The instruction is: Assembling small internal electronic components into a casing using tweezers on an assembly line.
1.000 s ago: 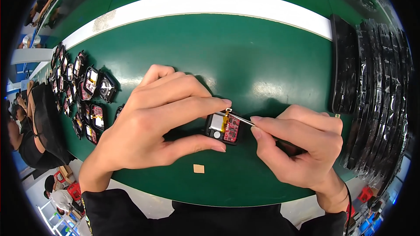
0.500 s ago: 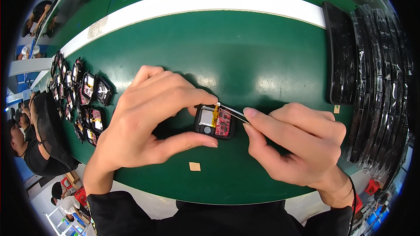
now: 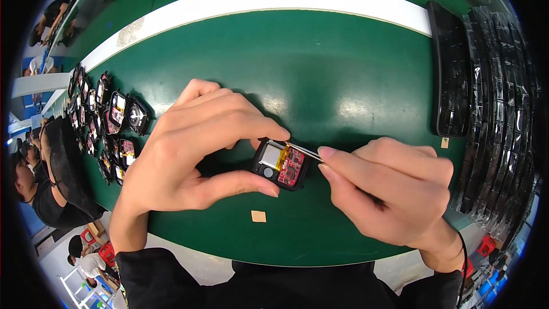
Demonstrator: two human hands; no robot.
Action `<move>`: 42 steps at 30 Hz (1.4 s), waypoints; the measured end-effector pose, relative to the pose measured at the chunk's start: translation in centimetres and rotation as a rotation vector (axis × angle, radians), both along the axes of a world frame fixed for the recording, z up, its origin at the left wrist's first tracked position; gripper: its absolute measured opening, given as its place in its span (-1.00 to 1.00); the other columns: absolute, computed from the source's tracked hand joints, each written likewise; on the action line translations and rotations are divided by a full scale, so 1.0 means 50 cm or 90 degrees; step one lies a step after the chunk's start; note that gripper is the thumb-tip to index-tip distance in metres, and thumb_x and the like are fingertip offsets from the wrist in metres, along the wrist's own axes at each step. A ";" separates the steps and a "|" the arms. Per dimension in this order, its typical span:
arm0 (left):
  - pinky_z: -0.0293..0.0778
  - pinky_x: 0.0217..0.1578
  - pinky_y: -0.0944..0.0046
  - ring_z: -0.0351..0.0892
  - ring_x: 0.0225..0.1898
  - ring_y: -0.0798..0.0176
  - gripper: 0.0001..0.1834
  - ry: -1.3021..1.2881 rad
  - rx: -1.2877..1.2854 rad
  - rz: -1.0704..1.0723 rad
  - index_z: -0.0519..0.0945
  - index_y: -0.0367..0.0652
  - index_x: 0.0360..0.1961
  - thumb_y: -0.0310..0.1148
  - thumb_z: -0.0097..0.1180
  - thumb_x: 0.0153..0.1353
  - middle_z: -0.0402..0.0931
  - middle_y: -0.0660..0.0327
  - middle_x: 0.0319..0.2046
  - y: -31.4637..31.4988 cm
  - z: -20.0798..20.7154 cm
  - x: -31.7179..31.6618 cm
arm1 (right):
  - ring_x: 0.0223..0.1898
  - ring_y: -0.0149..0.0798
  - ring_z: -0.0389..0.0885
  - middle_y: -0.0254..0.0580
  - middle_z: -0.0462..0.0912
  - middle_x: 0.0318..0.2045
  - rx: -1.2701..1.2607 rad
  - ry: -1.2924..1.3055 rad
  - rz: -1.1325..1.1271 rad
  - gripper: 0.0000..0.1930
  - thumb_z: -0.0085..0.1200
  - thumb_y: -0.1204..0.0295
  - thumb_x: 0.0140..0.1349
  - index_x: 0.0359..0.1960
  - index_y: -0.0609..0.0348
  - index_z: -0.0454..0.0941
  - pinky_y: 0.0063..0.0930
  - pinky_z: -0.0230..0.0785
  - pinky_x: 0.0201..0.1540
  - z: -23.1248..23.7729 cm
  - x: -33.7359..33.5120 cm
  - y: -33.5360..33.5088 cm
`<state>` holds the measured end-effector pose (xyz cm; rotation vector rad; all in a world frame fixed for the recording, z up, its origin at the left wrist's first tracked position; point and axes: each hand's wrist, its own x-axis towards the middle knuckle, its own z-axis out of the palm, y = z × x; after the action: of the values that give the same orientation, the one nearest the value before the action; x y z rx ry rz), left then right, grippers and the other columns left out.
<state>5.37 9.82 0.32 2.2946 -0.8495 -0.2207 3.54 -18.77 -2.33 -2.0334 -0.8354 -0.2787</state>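
My left hand (image 3: 194, 154) pinches a small black device case (image 3: 280, 164) between thumb and forefinger, just above the green table (image 3: 343, 68). The case is open at the top and shows a silver battery, a yellow strip and a red circuit board. My right hand (image 3: 394, 191) grips thin metal tweezers (image 3: 302, 150), whose tips rest on the yellow strip at the battery's edge.
Several more open black cases with red boards (image 3: 108, 120) lie in rows at the left. Stacked black trays (image 3: 486, 97) stand along the right edge. A small tan square (image 3: 258, 216) lies on the table below the case. Other people are at the far left.
Both hands and the case shifted slightly left together. The tweezers' tips stayed at the yellow strip by the battery.
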 end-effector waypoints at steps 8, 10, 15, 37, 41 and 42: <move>0.31 -0.10 0.18 0.53 -0.40 0.28 -0.28 0.017 -0.042 -0.018 0.87 -0.17 -0.02 0.15 0.68 -0.08 0.80 0.22 -0.23 0.005 -0.005 0.003 | -0.61 -0.44 0.67 -0.26 0.70 -0.58 0.024 0.137 0.034 -0.72 0.46 0.78 0.03 -0.18 0.34 0.90 -0.60 0.39 -0.59 0.014 0.010 -0.008; 0.31 -0.10 0.18 0.54 -0.40 0.28 -0.28 0.015 -0.042 -0.017 0.87 -0.17 -0.02 0.15 0.67 -0.08 0.80 0.22 -0.23 0.002 -0.005 0.001 | -0.61 -0.44 0.67 -0.26 0.71 -0.58 0.027 0.138 0.035 -0.72 0.46 0.78 0.03 -0.18 0.34 0.90 -0.60 0.39 -0.59 0.011 0.009 -0.009; 0.31 -0.09 0.17 0.58 -0.37 0.26 -0.30 0.011 -0.024 -0.026 0.87 -0.16 -0.01 0.14 0.67 -0.06 0.80 0.23 -0.24 -0.002 -0.001 0.003 | -0.62 -0.45 0.65 -0.25 0.71 -0.59 0.022 0.146 0.041 -0.72 0.46 0.77 0.04 -0.18 0.34 0.90 -0.60 0.39 -0.60 0.010 0.009 -0.008; 0.36 -0.03 0.14 0.66 -0.29 0.17 -0.38 -0.010 -0.016 -0.035 0.83 -0.17 0.04 -0.16 0.76 -0.05 0.73 0.28 -0.29 -0.007 0.019 -0.003 | -0.68 -0.46 0.45 -0.25 0.65 -0.57 0.101 0.118 -0.032 -0.80 0.45 0.73 0.11 -0.21 0.35 0.87 -0.51 0.21 -0.62 0.020 0.023 -0.013; 0.40 -0.01 0.11 0.65 -0.24 0.12 -0.41 -0.089 0.010 -0.043 0.82 -0.15 0.04 -0.18 0.74 -0.03 0.65 0.25 -0.32 -0.026 0.024 -0.013 | -0.57 -0.50 0.61 -0.19 0.75 -0.54 0.138 0.182 -0.098 -0.84 0.47 0.67 0.22 -0.16 0.32 0.90 -0.55 0.33 -0.51 0.042 0.020 -0.025; 0.41 -0.02 0.11 0.64 -0.25 0.12 -0.42 -0.095 0.021 -0.045 0.82 -0.14 0.02 -0.17 0.73 -0.03 0.64 0.25 -0.32 -0.028 0.027 -0.018 | -0.56 -0.50 0.60 -0.22 0.75 -0.52 0.173 0.164 -0.101 -0.84 0.47 0.65 0.23 -0.16 0.28 0.91 -0.53 0.33 -0.51 0.031 0.020 -0.021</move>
<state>4.48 8.41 1.66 2.3370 -1.0098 -0.0958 4.55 -19.83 -0.78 -1.8325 -0.4520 -0.2002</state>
